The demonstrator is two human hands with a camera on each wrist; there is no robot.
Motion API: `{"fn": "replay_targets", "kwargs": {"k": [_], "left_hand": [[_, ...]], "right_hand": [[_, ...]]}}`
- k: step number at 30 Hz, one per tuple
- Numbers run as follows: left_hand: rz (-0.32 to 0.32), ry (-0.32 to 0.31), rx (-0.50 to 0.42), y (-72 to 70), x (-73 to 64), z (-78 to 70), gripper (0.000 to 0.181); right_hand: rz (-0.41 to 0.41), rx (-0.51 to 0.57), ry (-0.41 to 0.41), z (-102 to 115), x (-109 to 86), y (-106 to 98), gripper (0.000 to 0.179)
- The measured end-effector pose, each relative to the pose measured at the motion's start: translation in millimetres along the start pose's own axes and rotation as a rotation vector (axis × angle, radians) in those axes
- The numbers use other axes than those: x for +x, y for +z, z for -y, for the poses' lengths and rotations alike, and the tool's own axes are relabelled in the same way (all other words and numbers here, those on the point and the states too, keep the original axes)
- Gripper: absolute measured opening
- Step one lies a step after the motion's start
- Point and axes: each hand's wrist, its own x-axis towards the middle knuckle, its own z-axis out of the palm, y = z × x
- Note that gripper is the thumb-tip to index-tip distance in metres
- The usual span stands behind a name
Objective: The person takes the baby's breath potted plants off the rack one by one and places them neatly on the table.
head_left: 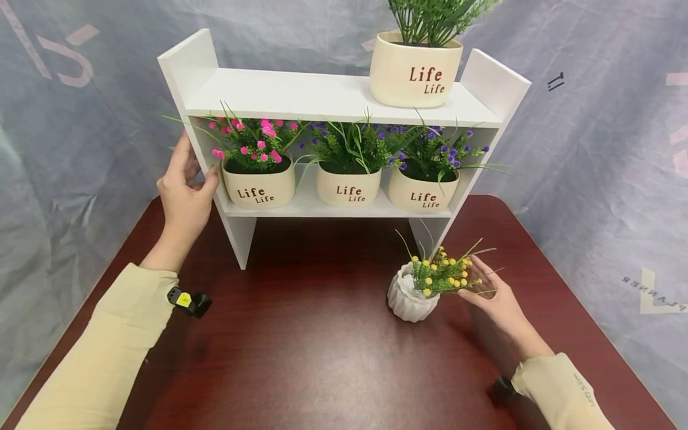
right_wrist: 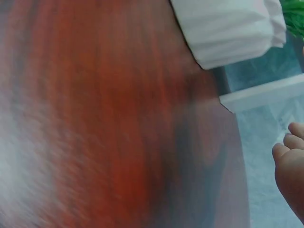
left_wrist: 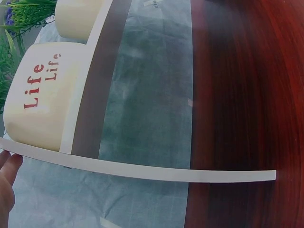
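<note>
My left hand (head_left: 185, 188) grips the left side panel of a white two-tier shelf (head_left: 290, 89), thumb in front and fingers partly hidden behind the panel. In the left wrist view, its fingertips (left_wrist: 10, 164) show at the panel's edge. A small white ribbed pot (head_left: 411, 297) with yellow flowers (head_left: 443, 272) stands on the table near the shelf's right leg. Beside those flowers is my right hand (head_left: 497, 298), thumb and fingers spread apart at the edge of the foliage. The right wrist view shows its fingers (right_wrist: 295, 140) apart from the white pot (right_wrist: 232, 28).
On the lower shelf sit a cream pot (head_left: 263, 185) with pink flowers and two cream pots (head_left: 349, 185) with purple flowers. A larger cream pot (head_left: 416, 71) of green foliage stands at the top right. Grey printed cloth (head_left: 301, 30) hangs behind the dark red table (head_left: 301, 358).
</note>
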Motion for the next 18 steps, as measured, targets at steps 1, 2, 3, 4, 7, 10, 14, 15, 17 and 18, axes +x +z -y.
{"fn": "replay_targets", "kwargs": {"k": [1,2,3,4,7,10,14,15,17,18], "left_hand": [[0.000,0.000,-0.002,-0.1,-0.2,-0.1,0.064],[-0.001,0.001,-0.003,-0.2,-0.4,-0.2,0.064],[-0.001,0.001,-0.003,-0.2,-0.4,-0.3,0.064],[-0.001,0.000,-0.002,-0.5,-0.6,-0.3,0.064],[-0.004,0.000,0.004,-0.8,-0.9,-0.2,0.064],[-0.004,-0.001,0.007,-0.4,-0.8,0.4,0.063],[0.000,0.001,0.005,0.1,-0.4,1.5,0.063],[-0.001,-0.001,0.004,0.0,-0.4,1.8,0.063],[-0.002,0.001,0.009,-0.4,-0.6,2.3,0.064],[-0.002,0.000,0.010,-0.7,-0.8,2.4,0.064]], "right_hand": [[0.002,0.020,-0.016,-0.2,1.3,-2.4,0.076],[0.005,0.035,-0.031,-0.4,2.5,-5.1,0.075],[0.009,0.053,-0.040,-0.2,3.7,-7.6,0.075],[0.017,0.071,-0.043,0.3,4.8,-9.9,0.076],[0.028,0.091,-0.031,2.7,8.4,-16.3,0.076],[0.015,0.041,-0.009,7.3,12.0,-20.9,0.077],[-0.003,-0.002,-0.003,16.1,17.6,-25.7,0.076],[-0.002,0.002,-0.001,18.7,19.4,-26.8,0.076],[0.001,-0.020,-0.003,23.1,22.8,-28.5,0.076],[0.003,-0.038,-0.003,25.3,24.4,-29.0,0.075]]}}
